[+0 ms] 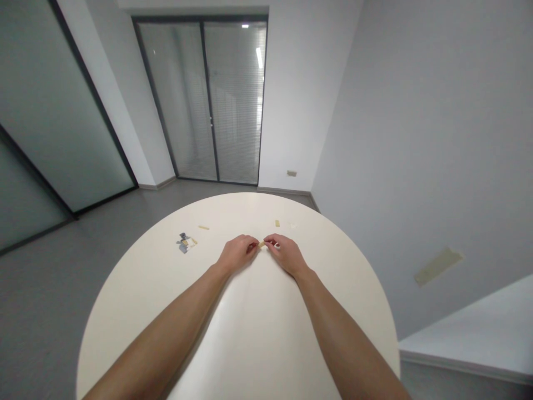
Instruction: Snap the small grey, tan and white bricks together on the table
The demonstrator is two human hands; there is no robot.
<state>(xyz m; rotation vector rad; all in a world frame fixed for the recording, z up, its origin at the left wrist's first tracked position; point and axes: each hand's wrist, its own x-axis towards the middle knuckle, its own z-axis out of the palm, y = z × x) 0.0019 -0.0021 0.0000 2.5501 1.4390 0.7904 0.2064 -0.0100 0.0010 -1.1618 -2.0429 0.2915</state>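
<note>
Near the middle of the round table, my left hand point(239, 253) and my right hand point(285, 253) almost meet. Between their fingertips is a small yellowish strip point(261, 244), pinched at both ends; its exact kind is too small to make out. Both hands have curled, closed fingers and rest low over the tabletop. Just beyond my right hand lies a small yellow piece point(277, 223), with a faint whitish scrap point(293, 225) beside it. To the left of my left hand sits a little pile of grey, white and yellow pieces point(186, 243), and a thin yellow strip point(204, 227) lies behind it.
The white round table point(266, 344) fills the lower middle. Behind it stands a dark-framed glass door point(208, 105) with blinds. A wall point(416, 139) rises on the right, bearing a beige patch point(439, 266). Frosted glass panels point(54, 111) are at the left.
</note>
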